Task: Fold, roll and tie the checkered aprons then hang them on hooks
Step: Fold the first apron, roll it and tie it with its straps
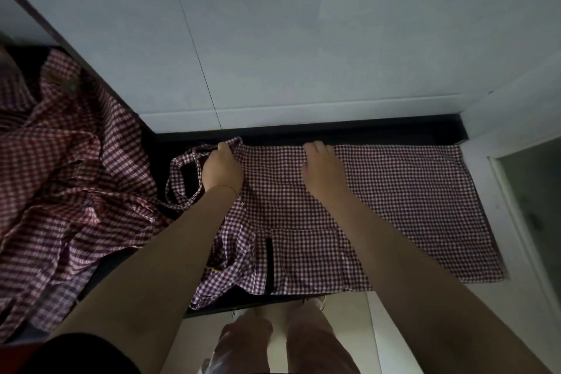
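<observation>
While both forearms reach forward and down from the lower edge of the view, the hands lie on an apron [394,200] spread flat along the dark worktop [349,134], its far edge near the white tiled wall [273,39]. Left hand [222,168] sits at the apron's left end, knuckles up, fingers curled over the bunched cloth where the straps [182,179] loop out; it grasps that fabric. Right hand [322,170] rests palm down near the apron's far edge, fingers relaxed and pressing the cloth, gripping nothing. A black strip [269,264] shows on the apron's near part. A heap [60,179] of more checkered aprons lies crumpled at the left.
</observation>
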A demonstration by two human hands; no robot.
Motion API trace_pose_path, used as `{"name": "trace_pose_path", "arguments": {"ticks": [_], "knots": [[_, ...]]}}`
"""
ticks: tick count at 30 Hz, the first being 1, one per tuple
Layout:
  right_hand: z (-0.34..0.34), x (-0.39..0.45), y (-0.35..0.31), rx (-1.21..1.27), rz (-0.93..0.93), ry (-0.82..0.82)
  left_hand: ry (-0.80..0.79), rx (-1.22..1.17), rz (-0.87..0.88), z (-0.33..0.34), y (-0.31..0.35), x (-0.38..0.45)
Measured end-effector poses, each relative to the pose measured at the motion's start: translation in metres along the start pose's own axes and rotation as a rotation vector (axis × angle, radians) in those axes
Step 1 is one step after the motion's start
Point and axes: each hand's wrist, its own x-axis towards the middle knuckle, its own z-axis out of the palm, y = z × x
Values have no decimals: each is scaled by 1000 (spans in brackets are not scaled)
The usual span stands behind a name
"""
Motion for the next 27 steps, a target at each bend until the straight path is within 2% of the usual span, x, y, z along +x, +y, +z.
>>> {"name": "trace_pose_path", "arguments": {"ticks": [4, 7, 11, 16, 20, 23, 24, 25, 27], "knots": [[2, 25, -2, 8, -67, -80, 50, 64, 53, -2, 0, -6], [7, 30, -2, -40, -60, -54, 31, 152, 107, -2, -2, -10], [7, 33, 0, -48, 37, 19, -6, 227, 145, -3, 1, -14], [5, 35, -3, 4, 110, 10, -11, 245, 153, 1, 0, -14], [10, 12, -13, 28, -38, 135, -54, 300, 114, 6, 5, -20], [22, -18, -8, -44, -178, 106, 133, 434, 327, 7, 17, -33], [25, -26, -5, -75, -203, 77, 126, 438, 429, 9, 25, -37], [29, -32, 0, -106, -213, 39, 32, 437, 498, 13, 32, -42], [32, -36, 14, -135, -193, -59, -245, 492, 481, 24, 43, -50]]}}
